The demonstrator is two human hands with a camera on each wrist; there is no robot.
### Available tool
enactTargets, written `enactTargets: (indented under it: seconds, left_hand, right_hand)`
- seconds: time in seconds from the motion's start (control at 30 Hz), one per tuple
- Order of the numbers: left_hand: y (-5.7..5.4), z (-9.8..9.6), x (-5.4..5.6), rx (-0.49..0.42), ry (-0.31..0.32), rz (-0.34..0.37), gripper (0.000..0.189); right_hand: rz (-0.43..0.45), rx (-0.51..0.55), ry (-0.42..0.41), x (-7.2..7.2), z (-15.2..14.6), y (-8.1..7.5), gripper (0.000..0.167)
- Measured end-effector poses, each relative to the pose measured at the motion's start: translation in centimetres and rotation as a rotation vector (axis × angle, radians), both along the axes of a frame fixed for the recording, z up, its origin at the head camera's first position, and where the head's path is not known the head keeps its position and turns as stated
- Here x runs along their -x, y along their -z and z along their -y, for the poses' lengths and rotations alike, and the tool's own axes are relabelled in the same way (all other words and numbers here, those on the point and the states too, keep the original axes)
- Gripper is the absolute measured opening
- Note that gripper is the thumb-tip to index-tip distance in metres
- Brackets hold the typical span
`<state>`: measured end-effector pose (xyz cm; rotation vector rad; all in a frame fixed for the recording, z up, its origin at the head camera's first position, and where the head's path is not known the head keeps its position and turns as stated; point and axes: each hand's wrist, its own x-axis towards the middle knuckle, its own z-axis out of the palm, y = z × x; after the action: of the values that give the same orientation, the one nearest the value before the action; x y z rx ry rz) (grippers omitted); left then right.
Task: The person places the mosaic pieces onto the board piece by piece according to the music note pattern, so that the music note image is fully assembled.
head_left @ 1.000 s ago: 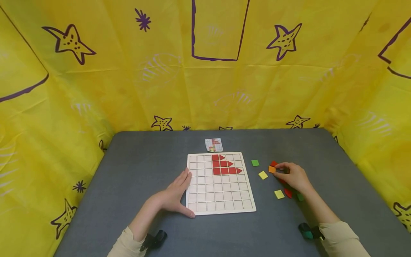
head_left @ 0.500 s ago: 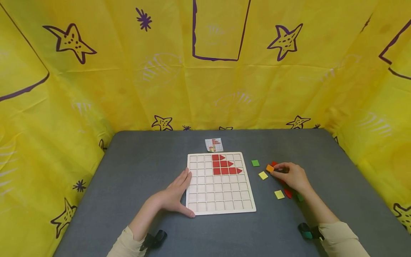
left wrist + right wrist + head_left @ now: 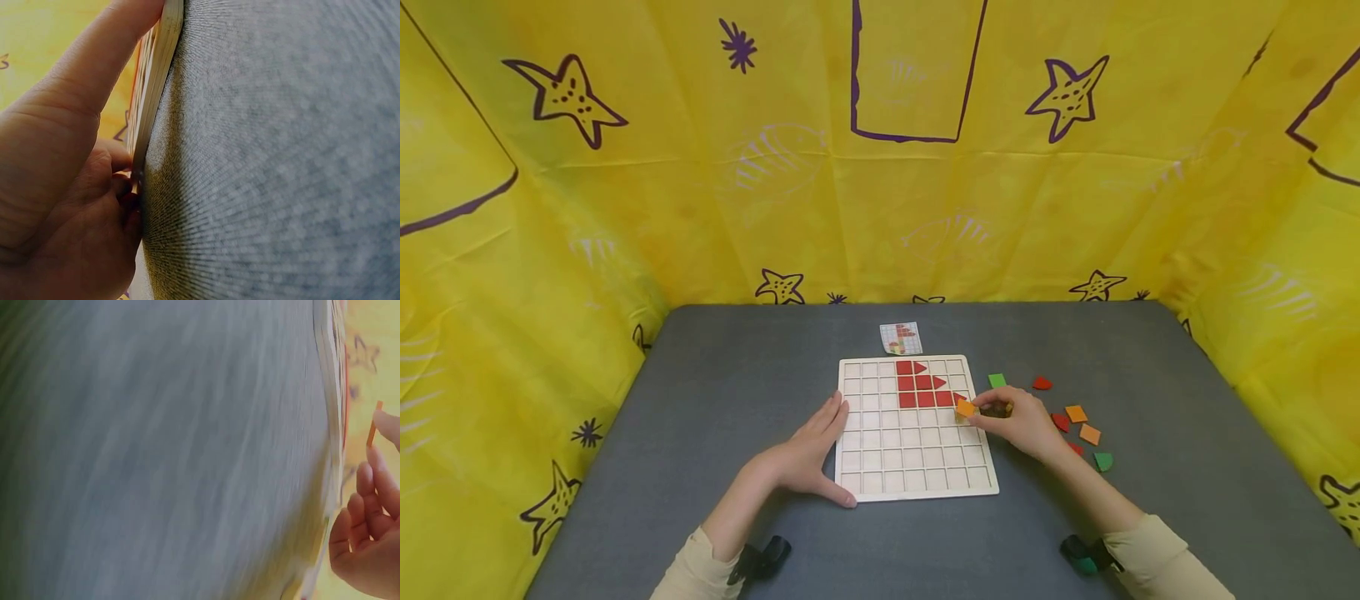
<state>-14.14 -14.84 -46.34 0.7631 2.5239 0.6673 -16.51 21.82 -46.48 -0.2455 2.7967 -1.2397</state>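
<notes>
An orange square tile [image 3: 966, 408] is pinched between the thumb and a finger of my right hand [image 3: 1026, 423], above the right part of the white grid board [image 3: 891, 458]. In the right wrist view the same orange tile [image 3: 374, 424] shows edge-on between the fingertips. My left hand [image 3: 811, 450] rests along the board's left edge, its thumb at the near left corner and its fingers straight. Red squares [image 3: 926, 399] with red pointed pieces at their right ends form three rows in the upper part of the board. The left wrist view shows the hand [image 3: 69, 156] touching the board's edge.
A small printed card [image 3: 900, 338] lies behind the board. To the right are loose pieces: orange squares [image 3: 1090, 434], red pieces [image 3: 1042, 383], a green square [image 3: 996, 381] and a green rounded piece [image 3: 1102, 462]. Yellow cloth [image 3: 880, 225] hangs around the grey table [image 3: 737, 358].
My right hand has carried the orange tile leftward from the loose pieces to over the board. Orange squares that the hand was covering now show. The left hand has stayed in place.
</notes>
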Motion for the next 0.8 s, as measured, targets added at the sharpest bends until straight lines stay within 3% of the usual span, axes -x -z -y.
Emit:
enactTargets:
  seconds: [0.23,0.5,0.8]
  left_hand:
    - [0.0,0.0,0.0,-0.002,-0.007,0.000,0.133]
    - [0.1,0.0,0.0,0.008,-0.019,0.007,0.134]
    - [-0.1,-0.2,-0.1,-0.019,-0.008,0.002,0.134]
  right_hand:
    - [-0.016,0.005,-0.101,0.5,3.6,0.0,0.025]
    - [-0.127,-0.114,-0.261,1.6,6.5,0.0,0.019]
    - [-0.114,-0.166,-0.234,1.6,7.7,-0.3,0.019]
